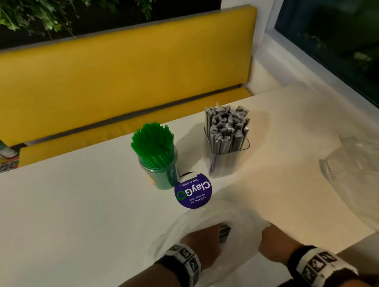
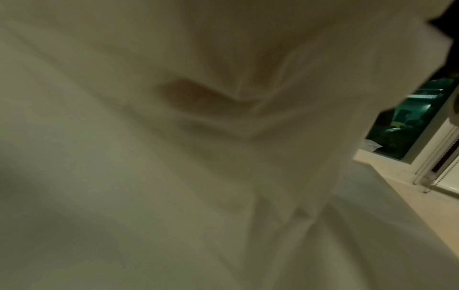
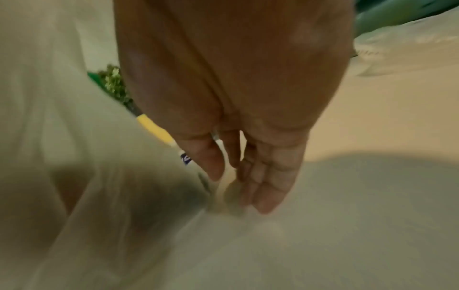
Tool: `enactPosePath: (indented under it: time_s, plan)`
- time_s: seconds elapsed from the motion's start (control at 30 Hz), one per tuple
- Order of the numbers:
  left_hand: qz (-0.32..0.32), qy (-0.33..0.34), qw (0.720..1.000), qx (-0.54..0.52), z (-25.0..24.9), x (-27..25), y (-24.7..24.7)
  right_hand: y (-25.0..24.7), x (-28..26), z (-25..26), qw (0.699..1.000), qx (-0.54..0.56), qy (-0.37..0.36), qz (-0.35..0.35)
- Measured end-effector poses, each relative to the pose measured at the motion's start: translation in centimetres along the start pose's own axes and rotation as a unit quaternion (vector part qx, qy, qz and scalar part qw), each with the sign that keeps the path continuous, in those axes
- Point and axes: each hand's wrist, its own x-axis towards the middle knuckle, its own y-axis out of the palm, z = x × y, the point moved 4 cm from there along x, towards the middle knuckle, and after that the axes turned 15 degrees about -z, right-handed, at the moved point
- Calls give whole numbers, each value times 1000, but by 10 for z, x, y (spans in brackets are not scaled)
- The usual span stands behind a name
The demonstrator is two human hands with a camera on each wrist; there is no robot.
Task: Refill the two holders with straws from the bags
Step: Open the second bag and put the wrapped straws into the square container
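Bag (image 1: pixel 216 229) flat near table's (image 1: pixel 62 215) front edge, dark straws (image 1: pixel 224 232) inside lengthwise toward both holders. Left hand (image 1: pixel 201 247) inside, grip hidden, can't tell. Right hand (image 1: pixel 272 243) flat, relaxed, alongside bag.

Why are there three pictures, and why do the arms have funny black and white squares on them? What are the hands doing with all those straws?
A person wears three cameras: one on the head, one on each wrist. The squares are on the wrist camera bands.

The head picture shows a white table. On it stand a round holder of green straws and a wire holder of grey wrapped straws, with a purple sign in front.

Near the table's edge, the left hand reaches into a clear plastic bag, where a few dark straws show. The right hand touches the bag's other side. Another bag lies further right.

The left wrist picture shows only blurry plastic. The right wrist picture shows that hand's straight fingers.
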Motion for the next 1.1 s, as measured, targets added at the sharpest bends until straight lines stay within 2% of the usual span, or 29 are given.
enactPosePath:
  time_s: [0.03,0.1,0.17,0.27,0.37,0.4,0.47,0.53,0.6,0.63,0.73,0.8,0.83,0.93,1.0,1.03,1.1]
  plan:
    - [6,1,1000,5,0,-2,1,7,0,0,999,4,-34,16]
    - [29,-13,999,-9,2,-5,6,14,7,3,992,84,-99,-3]
    - [38,-27,999,-16,5,-3,5,18,13,6,988,109,-104,-14]
    - [52,-31,998,-34,1,-3,-17,17,23,-3,985,169,-23,18]
    - [3,-52,994,-99,-4,-2,-48,1,31,-13,979,201,11,-18]
    - [-6,-57,990,-129,-6,-1,-56,-5,34,-19,983,179,11,-48]
    - [-16,-56,984,-171,-8,0,-70,-12,36,-21,983,150,-47,-100]
    - [-7,-38,980,-193,-14,1,-81,-11,28,-8,972,177,-137,-65]
    - [-8,-19,974,-224,-21,3,-94,-7,18,7,973,150,-176,-21]
    - [-8,-13,968,-251,-24,4,-102,-6,16,11,978,108,-179,-23]
    - [-12,2,934,-357,-26,3,-137,-20,24,9,970,-82,-192,-128]
    - [-37,26,902,-429,-28,0,-175,-31,26,-1,956,-202,-148,-150]
    - [-66,35,877,-474,-29,-1,-197,-37,28,-6,949,-242,-130,-154]
    - [-211,33,782,-585,-31,8,-258,-48,35,-12,941,-268,-133,-158]
    - [-270,47,730,-626,-37,20,-286,-54,37,-8,950,-245,-98,-166]
    - [-281,60,713,-640,-44,27,-294,-59,34,-3,955,-226,-79,-178]
    - [-286,68,703,-648,-58,44,-301,-72,29,14,948,-189,-103,-237]
